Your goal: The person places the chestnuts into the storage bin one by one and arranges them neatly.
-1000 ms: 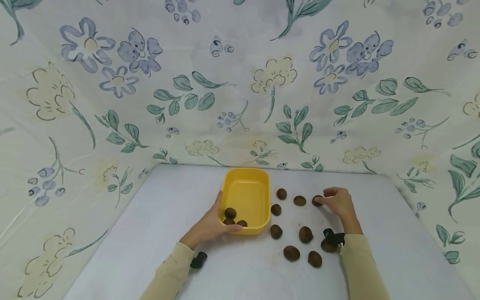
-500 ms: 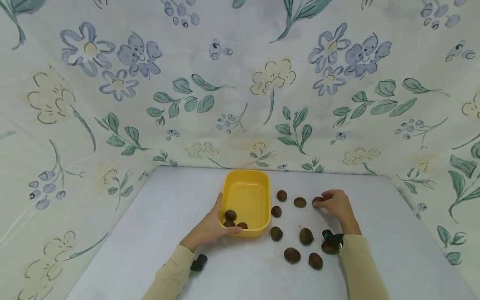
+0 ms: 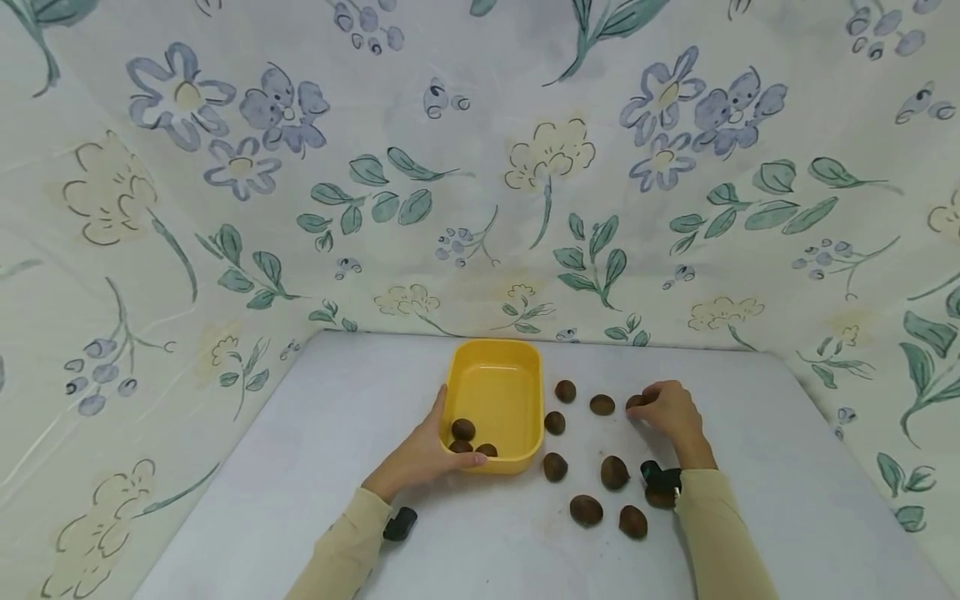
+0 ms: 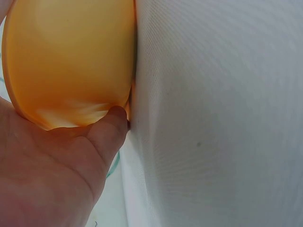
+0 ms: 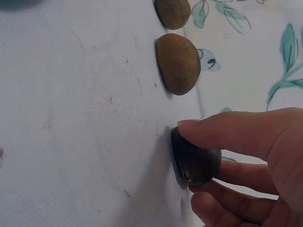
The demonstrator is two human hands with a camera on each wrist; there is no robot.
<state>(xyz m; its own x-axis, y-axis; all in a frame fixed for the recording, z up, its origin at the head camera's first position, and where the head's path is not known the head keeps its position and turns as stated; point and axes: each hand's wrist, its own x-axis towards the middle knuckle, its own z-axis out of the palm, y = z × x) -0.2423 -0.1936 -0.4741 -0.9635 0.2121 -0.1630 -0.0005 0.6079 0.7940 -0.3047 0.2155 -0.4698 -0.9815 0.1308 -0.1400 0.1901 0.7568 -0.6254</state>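
My left hand point(image 3: 426, 457) grips the near left corner of a yellow plastic box point(image 3: 534, 400), its thumb along the near rim and its fingers at the left side. In the left wrist view the hand lies against the yellow wall point(image 4: 71, 56). Three chestnuts point(image 3: 463, 430) lie in the box's near left corner. At the far right, my right hand point(image 3: 675, 417) pinches a chestnut point(image 5: 196, 158) between thumb and fingers, low over the white tabletop; the head view partly hides this nut behind the fingers. Beside it sits another chestnut point(image 3: 602, 405).
More loose chestnuts point(image 3: 614, 472) lie spread between the box and the right forearm, one point(image 3: 660, 497) partly under the right wrist's black camera point(image 3: 662, 477). The white table point(image 3: 480, 550) ends at a flower-printed cloth point(image 3: 495, 250) behind and at both sides.
The right fingers have closed in on the far right chestnut, covering more of it, and the wrist has shifted slightly left. The left hand and the box hold their place.
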